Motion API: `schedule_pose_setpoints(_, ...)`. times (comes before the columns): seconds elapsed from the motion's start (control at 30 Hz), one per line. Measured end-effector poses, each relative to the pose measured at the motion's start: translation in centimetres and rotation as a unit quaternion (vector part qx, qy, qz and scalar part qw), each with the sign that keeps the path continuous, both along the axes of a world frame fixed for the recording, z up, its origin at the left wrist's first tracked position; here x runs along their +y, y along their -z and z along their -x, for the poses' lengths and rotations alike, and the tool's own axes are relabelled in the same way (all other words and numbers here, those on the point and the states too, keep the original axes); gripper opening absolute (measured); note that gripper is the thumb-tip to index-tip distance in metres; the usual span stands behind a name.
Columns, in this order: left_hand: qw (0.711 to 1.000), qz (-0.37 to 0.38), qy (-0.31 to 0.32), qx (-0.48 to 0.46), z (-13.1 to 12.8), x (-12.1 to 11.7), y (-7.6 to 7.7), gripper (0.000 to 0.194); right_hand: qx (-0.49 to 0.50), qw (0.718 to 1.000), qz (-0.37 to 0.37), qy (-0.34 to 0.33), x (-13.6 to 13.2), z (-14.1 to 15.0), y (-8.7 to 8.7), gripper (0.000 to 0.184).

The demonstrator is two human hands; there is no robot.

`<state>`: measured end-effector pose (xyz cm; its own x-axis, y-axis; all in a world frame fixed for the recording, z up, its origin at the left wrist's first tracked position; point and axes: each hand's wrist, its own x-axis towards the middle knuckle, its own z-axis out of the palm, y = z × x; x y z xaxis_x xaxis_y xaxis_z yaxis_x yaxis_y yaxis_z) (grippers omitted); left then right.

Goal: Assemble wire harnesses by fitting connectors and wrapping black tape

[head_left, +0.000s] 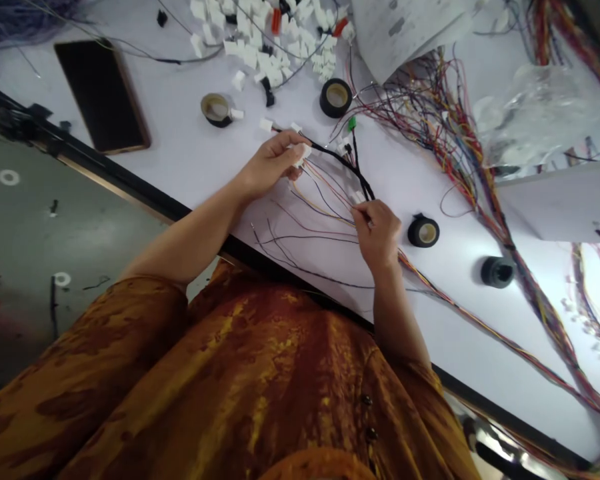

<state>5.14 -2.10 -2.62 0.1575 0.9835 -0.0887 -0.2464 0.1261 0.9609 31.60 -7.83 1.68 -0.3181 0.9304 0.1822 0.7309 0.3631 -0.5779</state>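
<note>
My left hand (279,159) is closed on a white plastic connector (304,154), its fingers covering part of it. Thin coloured wires (325,183) run from that connector toward my right hand (377,230), which pinches wires between thumb and fingers. A black taped wire bundle (344,162) passes just beyond both hands, with small white plugs at its left end. On another black branch sits a green connector (352,123). Loose wire ends (300,237) spread over the white table between my forearms. The exact wires in my right fingertips are partly hidden.
White connectors (270,47) lie heaped at the back. Tape rolls (335,98) stand around the hands, and a phone (103,97) lies at left. A long wire bundle (510,247) crosses the right side near a clear plastic bag (535,113). The table's dark edge (180,210) runs diagonally.
</note>
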Motion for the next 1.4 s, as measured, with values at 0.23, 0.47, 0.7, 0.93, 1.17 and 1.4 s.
schedule_pose_setpoints(0.23, 0.998, 0.033, 0.011, -0.048, 0.0, 0.1, -0.4, 0.015, -0.067, 0.995, -0.029, 0.064, -6.5, -7.0, -1.7, 0.016)
schedule_pose_setpoints(0.47, 0.999, 0.016, 0.008, -0.038, 0.0, 0.1, -0.1, 0.012, -0.098, 0.992, 0.053, 0.064, -12.6, -10.5, -2.1, 0.017)
schedule_pose_setpoints(0.7, 1.000, -0.018, 0.012, -0.013, 0.5, 0.2, 0.8, 0.033, -0.184, 0.977, 0.074, 0.083, -15.5, -12.6, -1.1, 0.023)
schedule_pose_setpoints(0.93, 0.997, -0.039, 0.042, -0.044, 0.8, 0.3, 1.0, 0.017, -0.144, 0.985, 0.078, 0.054, -17.0, -10.1, -0.3, 0.028)
schedule_pose_setpoints(1.17, 0.999, -0.038, 0.031, -0.024, 0.5, -0.2, -0.2, 0.016, -0.076, 0.993, 0.089, -0.016, -17.7, -6.7, 0.5, 0.021)
schedule_pose_setpoints(1.4, 1.000, -0.027, -0.006, -0.006, -0.1, -0.7, -1.1, 0.006, -0.008, 0.996, 0.017, 0.089, -15.5, -8.5, -0.7, 0.019)
